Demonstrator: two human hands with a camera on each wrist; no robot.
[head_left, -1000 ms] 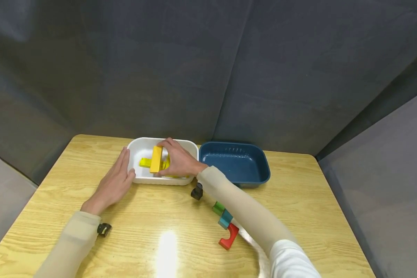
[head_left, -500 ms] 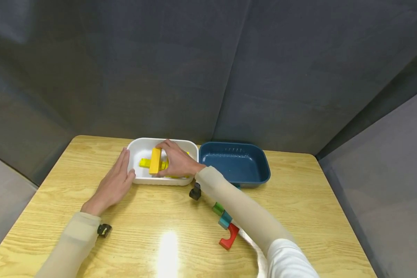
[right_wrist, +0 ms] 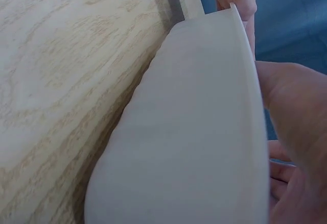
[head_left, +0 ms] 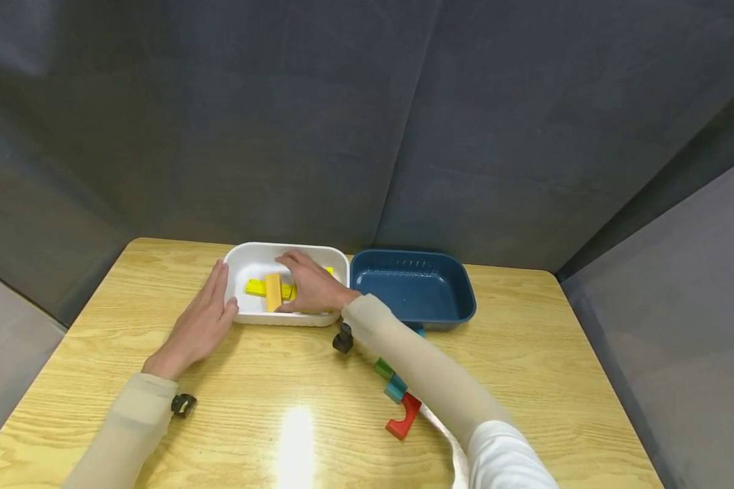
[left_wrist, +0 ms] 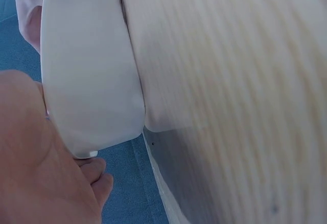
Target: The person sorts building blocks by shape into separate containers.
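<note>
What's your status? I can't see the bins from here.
Left hand flat against white bin, open. Right hand inside bin, setting orange-yellow block onto yellow blocks; grip unclear. Blue bin beside it. Nothing in the way.

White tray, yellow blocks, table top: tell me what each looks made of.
White tray: likely plastic, with smooth glossy walls and rounded moulded corners.
Yellow blocks: probably painted wood, flat-sided and matte; plastic is possible.
Table top: wood or wood-look laminate, showing grain lines under a shiny coat that mirrors the lamp.
</note>
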